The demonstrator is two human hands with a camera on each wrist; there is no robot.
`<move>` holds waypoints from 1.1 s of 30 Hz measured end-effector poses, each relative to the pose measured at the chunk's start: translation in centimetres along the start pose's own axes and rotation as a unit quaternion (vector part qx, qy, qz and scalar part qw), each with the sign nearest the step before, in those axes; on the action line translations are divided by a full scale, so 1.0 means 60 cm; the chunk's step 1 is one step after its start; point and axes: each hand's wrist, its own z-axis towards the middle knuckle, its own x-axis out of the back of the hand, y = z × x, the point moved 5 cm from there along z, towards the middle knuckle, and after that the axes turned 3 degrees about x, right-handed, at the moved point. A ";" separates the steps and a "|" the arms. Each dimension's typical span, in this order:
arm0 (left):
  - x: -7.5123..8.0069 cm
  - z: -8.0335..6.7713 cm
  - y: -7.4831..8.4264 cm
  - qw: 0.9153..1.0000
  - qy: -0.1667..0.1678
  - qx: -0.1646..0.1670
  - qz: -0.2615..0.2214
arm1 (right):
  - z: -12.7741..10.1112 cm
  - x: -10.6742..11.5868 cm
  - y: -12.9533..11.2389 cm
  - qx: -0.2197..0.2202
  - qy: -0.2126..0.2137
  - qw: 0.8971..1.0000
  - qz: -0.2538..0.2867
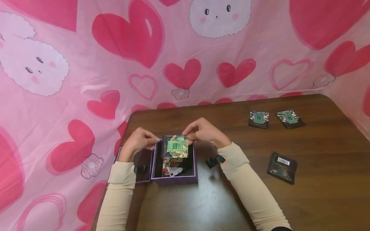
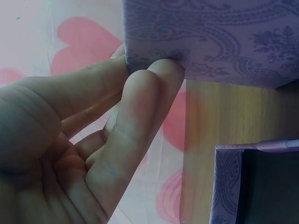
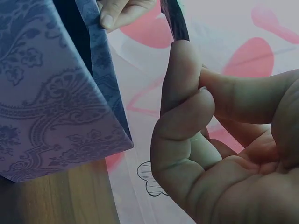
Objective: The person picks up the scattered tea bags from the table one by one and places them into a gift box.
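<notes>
An open purple box (image 1: 174, 180) with several snack packets inside stands near the table's front left. Over it a dark packet with a green label (image 1: 175, 147) is held upright. My right hand (image 1: 193, 136) pinches that packet's right top edge between thumb and forefinger; the right wrist view shows the fingers (image 3: 187, 102) curled on the dark packet edge (image 3: 176, 23). My left hand (image 1: 151, 142) holds the box's far left corner, its fingertips (image 2: 159, 77) pressed on the patterned wall (image 2: 224, 37).
The box's lid (image 1: 136, 175) lies just left of the box. Two packets (image 1: 259, 119) (image 1: 290, 118) lie at the table's far right, a third packet (image 1: 282, 167) face down nearer me. A pink heart-print sheet (image 1: 144, 64) hangs behind and to the left.
</notes>
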 end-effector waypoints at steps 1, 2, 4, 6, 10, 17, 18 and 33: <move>0.000 0.000 0.001 1.000 0.002 0.001 0.001 | 0.000 0.000 -0.001 -0.001 0.002 1.000 -0.001; 0.000 0.000 0.002 1.000 0.003 0.002 0.001 | 0.000 0.000 -0.002 -0.002 0.004 1.000 0.000; 0.000 0.000 0.003 1.000 0.002 0.002 0.002 | -0.001 0.000 -0.005 -0.003 0.006 1.000 -0.001; -0.001 0.000 0.003 1.000 0.001 0.003 0.000 | -0.001 -0.002 -0.007 -0.001 0.001 1.000 -0.004; -0.001 0.001 0.002 1.000 -0.003 0.000 -0.002 | -0.005 0.001 0.000 -0.013 0.000 1.000 0.000; 0.004 -0.002 0.003 1.000 -0.002 -0.001 -0.001 | -0.022 0.026 0.016 -0.022 0.022 1.000 0.003; 0.004 -0.002 0.003 1.000 -0.001 -0.002 -0.001 | -0.025 0.029 0.015 -0.019 0.023 1.000 0.001; 0.001 -0.002 0.004 1.000 0.000 -0.002 -0.006 | -0.085 0.106 0.026 -0.019 0.054 0.997 -0.046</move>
